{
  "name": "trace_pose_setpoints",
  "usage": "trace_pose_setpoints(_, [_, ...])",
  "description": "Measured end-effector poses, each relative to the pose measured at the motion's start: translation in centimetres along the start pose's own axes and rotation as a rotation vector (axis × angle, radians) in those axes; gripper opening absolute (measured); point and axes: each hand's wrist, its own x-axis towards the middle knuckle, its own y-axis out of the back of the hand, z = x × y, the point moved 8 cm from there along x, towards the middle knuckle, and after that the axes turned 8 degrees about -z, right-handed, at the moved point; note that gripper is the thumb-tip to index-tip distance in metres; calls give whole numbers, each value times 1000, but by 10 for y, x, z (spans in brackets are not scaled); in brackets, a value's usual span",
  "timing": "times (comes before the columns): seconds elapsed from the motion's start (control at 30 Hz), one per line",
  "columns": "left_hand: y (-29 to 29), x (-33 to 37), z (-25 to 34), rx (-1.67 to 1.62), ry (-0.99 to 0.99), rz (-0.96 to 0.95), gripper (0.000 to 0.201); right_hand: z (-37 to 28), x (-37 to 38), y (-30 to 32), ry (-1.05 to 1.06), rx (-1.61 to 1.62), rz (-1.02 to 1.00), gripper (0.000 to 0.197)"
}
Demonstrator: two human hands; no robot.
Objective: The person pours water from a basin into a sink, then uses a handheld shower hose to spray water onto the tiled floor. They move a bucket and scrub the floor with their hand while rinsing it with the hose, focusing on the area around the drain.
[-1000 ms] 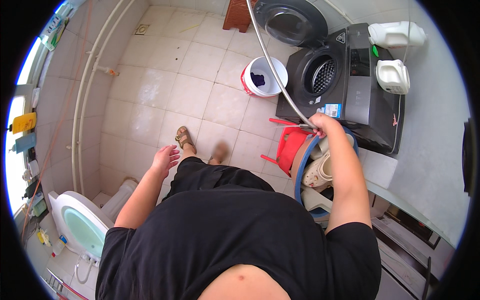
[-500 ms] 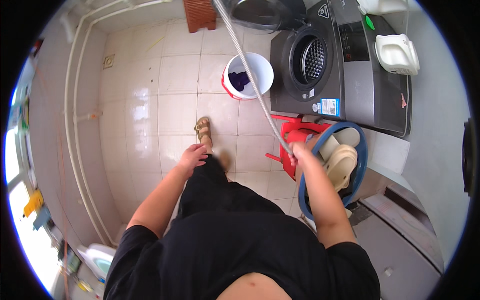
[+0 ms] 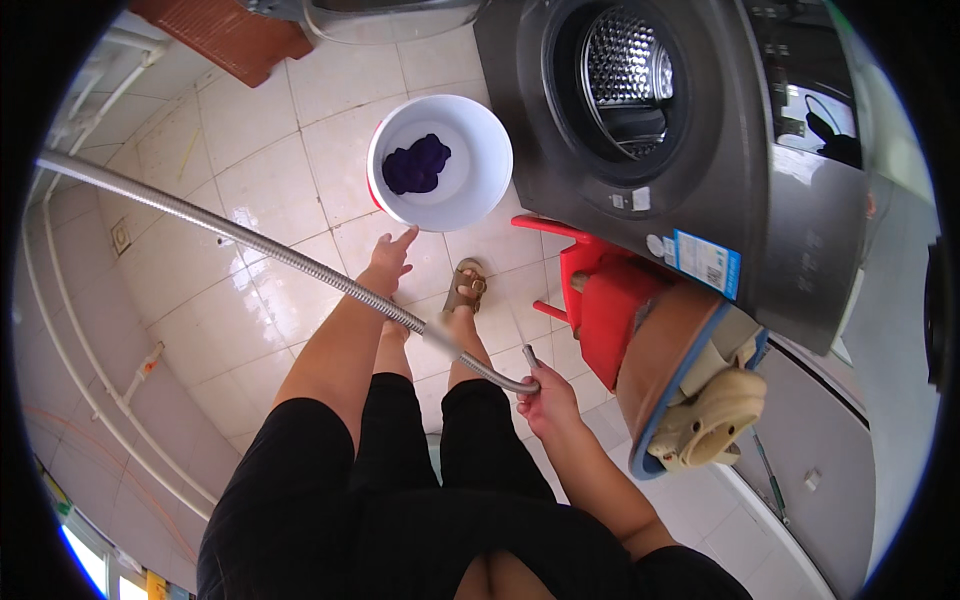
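Observation:
My right hand (image 3: 550,404) is closed around a silver flexible metal hose (image 3: 300,262) near its end. A short metal tip (image 3: 530,356) sticks up past my fingers. From there the hose slants across in front of my left forearm to the far left. My left hand (image 3: 390,266) is stretched forward with its fingers apart and nothing in it. Its index finger comes up to the near rim of a white bucket (image 3: 468,200); whether it touches, I cannot tell. A dark purple cloth (image 3: 418,164) lies at the bottom of the bucket.
A dark grey front-loading washing machine (image 3: 560,190) stands at the right, its door open. Closer to me, a red plastic stool (image 3: 600,310) carries a blue-rimmed brown basin (image 3: 645,375) with beige shoes (image 3: 710,420). A brown slatted stool (image 3: 235,35) stands far left; pipes (image 3: 75,310) follow the left wall.
I have moved closer to the bucket and washing machine. My left hand has reached forward to the bucket's rim. The hose, still in my right hand, now slants to the left.

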Motion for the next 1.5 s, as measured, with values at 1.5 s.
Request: trace_pose_setpoints(1.5, [210, -310, -387, -1589, 6, 633, 52, -172, 46, -231, 519, -1106, -164, 36])
